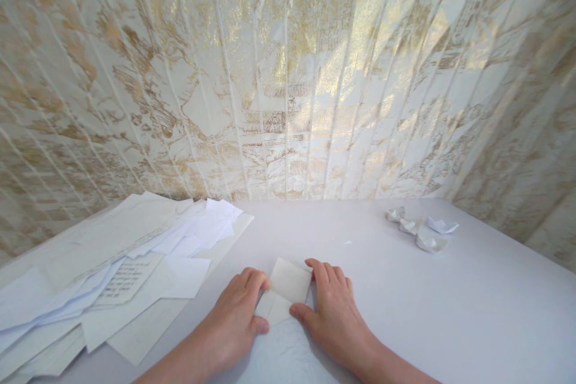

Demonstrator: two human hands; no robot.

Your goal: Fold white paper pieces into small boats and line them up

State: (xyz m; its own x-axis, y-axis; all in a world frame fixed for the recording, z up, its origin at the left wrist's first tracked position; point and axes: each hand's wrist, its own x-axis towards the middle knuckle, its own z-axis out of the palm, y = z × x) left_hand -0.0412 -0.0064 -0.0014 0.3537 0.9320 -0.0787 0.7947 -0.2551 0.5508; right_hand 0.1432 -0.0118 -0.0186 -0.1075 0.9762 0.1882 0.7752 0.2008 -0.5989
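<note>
A small folded piece of white paper (290, 281) lies on the table between my hands, with a crease running across its lower part. My left hand (245, 306) grips its left edge, the thumb low and the curled fingers near the upper left side. On the other side, my right hand (330, 306) has its thumb on the paper's lower right edge and its index finger at the upper right corner. Both hands rest close to the tabletop. The paper's underside is hidden.
A spread pile of loose paper sheets (148, 276), some printed, covers the table's left side. Several small folded paper shapes (431, 241) sit at the back right. A tiny paper scrap (347, 242) lies beyond my right hand. A patterned wall (288, 84) borders the white table (472, 306).
</note>
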